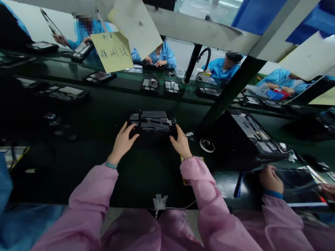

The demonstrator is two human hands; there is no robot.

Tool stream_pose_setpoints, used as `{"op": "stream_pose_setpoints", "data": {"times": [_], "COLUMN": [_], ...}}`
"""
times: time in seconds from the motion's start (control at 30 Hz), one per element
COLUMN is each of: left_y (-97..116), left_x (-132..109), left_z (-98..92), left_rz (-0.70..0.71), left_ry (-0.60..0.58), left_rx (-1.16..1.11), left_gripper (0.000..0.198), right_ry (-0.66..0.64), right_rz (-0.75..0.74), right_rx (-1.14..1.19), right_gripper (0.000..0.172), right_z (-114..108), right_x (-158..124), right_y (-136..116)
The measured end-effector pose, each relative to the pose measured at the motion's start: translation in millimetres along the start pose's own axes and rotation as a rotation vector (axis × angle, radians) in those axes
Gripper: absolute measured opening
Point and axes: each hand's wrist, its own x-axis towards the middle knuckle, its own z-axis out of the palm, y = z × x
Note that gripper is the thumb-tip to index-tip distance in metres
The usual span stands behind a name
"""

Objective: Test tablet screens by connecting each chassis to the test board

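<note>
A dark tray-like block with flat grey and black device parts on top lies on the dark green bench in the middle. My left hand is at its left end, thumb and fingers apart around the corner. At the right end is my right hand, its thumb and forefinger on either side of the near corner. Both hands seem to hold the block between them. Behind my right wrist a yellow-edged item shows in part.
A tall black stack with device parts stands at the right, beside a white ring and a dark post. A blue tool lies nearer. A person's hands at the right hold a tablet-like panel. Others work across the bench.
</note>
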Motion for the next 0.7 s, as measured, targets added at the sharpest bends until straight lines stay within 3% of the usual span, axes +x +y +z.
{"op": "stream_pose_setpoints", "data": {"times": [0.17,0.27,0.33,0.47,0.57,0.63,0.7], "left_y": [1.9,9.7,17.4,19.9,1.6,-14.1,-25.1], "left_x": [4.5,1.4,-15.3,-96.1,-171.2,-206.1,-221.1], "left_z": [-4.4,-20.6,-35.9,-60.9,-58.1,-49.2,-41.6], "left_rz": [0.009,0.018,0.042,0.039,-0.048,-0.121,-0.132], "left_ry": [0.075,0.133,0.175,0.166,0.14,0.072,0.018], "left_rx": [-0.087,-0.146,-0.168,-0.116,-0.03,0.017,0.078], "left_gripper": [0.042,0.04,0.04,0.041,0.036,0.036,0.038], "right_ry": [0.039,0.068,0.085,0.079,-0.016,-0.099,-0.174], "right_rz": [0.08,0.098,0.087,-0.019,-0.059,-0.075,-0.111], "right_rx": [0.133,0.25,0.349,0.321,0.111,0.018,-0.066], "right_gripper": [0.056,0.049,0.047,0.048,0.044,0.043,0.041], "right_z": [4.3,-9.4,-19.8,-32.7,-28.5,-21.4,-13.5], "right_x": [6.2,-12.7,-36.6,-120.3,-185.3,-208.0,-208.1], "right_y": [-0.4,-5.2,-12.5,-26.3,-26.9,-24.5,-23.7]}}
